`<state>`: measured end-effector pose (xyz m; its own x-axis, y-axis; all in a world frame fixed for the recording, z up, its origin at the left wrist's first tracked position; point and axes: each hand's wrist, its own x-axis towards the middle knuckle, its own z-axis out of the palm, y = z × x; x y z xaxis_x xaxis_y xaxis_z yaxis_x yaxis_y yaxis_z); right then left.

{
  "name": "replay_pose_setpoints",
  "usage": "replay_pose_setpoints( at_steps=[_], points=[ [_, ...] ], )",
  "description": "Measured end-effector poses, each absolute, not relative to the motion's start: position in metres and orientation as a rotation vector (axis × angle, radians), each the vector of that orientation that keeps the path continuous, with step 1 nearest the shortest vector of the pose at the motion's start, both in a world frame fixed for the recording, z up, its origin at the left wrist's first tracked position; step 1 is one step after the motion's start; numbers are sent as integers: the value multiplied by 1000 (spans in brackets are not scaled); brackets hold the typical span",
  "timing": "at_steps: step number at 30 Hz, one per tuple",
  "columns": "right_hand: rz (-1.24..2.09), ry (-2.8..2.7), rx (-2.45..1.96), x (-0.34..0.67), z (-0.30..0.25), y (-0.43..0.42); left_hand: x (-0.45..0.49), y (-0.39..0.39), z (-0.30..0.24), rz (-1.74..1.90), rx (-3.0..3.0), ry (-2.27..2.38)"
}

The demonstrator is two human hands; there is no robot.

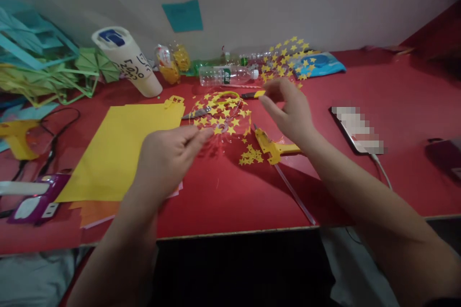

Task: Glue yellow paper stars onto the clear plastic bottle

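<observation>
Dim grey wall (252,5) behind a red table (216,206); below, perhaps a pale floor (344,264)

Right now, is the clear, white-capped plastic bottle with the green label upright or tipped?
Tipped: the bottle lies lengthwise on the red table, its white cap pointing sideways.

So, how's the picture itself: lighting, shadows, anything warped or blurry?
In the head view, the light looks dim, detail soft; a soft shadow falls on the red table below the right forearm; the white tumbler leans, perhaps from lens distortion; the phone is partly pixelated.
</observation>
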<state>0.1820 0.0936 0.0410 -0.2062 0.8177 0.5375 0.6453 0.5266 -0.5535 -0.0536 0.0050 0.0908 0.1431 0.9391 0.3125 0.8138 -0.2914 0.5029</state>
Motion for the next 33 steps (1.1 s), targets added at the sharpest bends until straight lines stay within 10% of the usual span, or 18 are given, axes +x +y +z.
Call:
replay_pose_setpoints(
  at_steps=[9,33],
  points=[
    [76,-2924,-1038,177,19,30,-22,12,44,476,2083,1382],
    [-102,-2386,-913,180,7,23,-3,7,20,541,1350,1267]
  ],
)
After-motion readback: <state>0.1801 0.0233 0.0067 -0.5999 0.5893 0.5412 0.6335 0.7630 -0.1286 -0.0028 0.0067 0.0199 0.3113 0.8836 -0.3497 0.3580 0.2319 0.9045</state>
